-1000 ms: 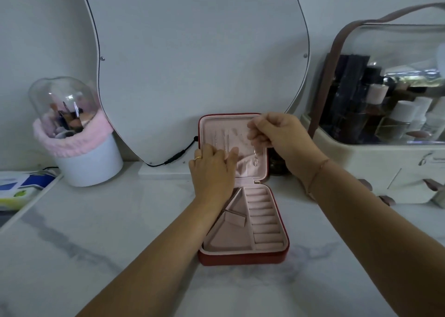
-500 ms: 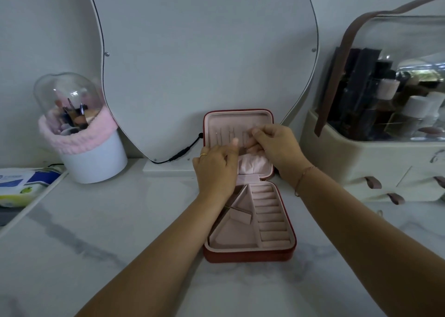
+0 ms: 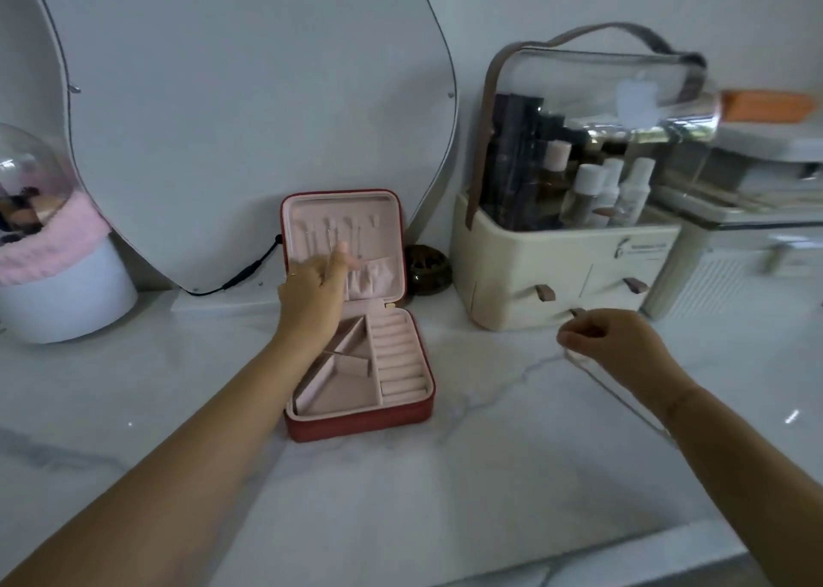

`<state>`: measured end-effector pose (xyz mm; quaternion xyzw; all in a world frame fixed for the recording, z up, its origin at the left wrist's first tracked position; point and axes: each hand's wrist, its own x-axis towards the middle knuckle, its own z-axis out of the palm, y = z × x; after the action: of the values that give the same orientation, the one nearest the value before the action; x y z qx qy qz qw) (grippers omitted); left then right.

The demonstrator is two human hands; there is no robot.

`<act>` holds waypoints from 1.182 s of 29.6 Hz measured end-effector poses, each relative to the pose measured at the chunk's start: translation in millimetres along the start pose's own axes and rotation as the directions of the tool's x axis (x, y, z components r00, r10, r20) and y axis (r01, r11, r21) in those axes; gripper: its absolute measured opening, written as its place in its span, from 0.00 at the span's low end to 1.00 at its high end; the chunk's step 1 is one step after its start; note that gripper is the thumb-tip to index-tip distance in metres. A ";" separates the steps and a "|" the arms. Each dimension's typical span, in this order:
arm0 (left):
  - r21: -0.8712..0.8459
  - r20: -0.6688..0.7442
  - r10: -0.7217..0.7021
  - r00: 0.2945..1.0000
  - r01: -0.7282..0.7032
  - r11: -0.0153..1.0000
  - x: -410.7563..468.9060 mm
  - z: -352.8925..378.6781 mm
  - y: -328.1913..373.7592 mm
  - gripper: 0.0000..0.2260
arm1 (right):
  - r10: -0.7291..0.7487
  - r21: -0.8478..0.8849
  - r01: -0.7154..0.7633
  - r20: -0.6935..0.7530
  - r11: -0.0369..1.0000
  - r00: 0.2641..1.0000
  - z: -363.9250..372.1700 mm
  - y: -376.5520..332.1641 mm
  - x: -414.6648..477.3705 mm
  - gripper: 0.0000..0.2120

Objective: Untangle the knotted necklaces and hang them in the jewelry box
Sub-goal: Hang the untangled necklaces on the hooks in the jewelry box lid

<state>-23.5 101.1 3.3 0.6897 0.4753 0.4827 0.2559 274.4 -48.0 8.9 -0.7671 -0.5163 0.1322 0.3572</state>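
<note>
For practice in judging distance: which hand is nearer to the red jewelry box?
Left. The left hand is at the open lid of the jewelry box; the right hand is off to its right, above the counter, pinching a necklace.

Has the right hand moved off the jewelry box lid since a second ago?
Yes. The right hand has left the jewelry box lid and swung right, now over the counter before the cream organizer, pinching a thin necklace.
</note>
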 end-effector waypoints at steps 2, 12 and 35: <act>-0.041 0.074 -0.004 0.997 0.007 0.999 -11.4 3.0 7.8 0.22 | 0.051 -0.122 -0.048 0.027 0.991 0.998 -5.0 23.1 4.6 0.05; 0.111 0.281 -0.085 0.956 0.055 0.992 -41.4 10.9 9.1 0.25 | 0.088 -0.367 -0.080 0.006 0.927 0.996 13.4 34.0 11.7 0.14; 0.065 0.267 -0.100 0.959 0.085 0.994 -42.6 7.6 16.5 0.24 | 0.040 0.451 -0.140 0.224 0.881 0.974 -36.3 0.3 1.1 0.04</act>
<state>-13.3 56.6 -4.4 0.7326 0.4803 0.3589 0.3221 295.8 -62.0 34.7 -0.6644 -0.4679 0.3480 0.4675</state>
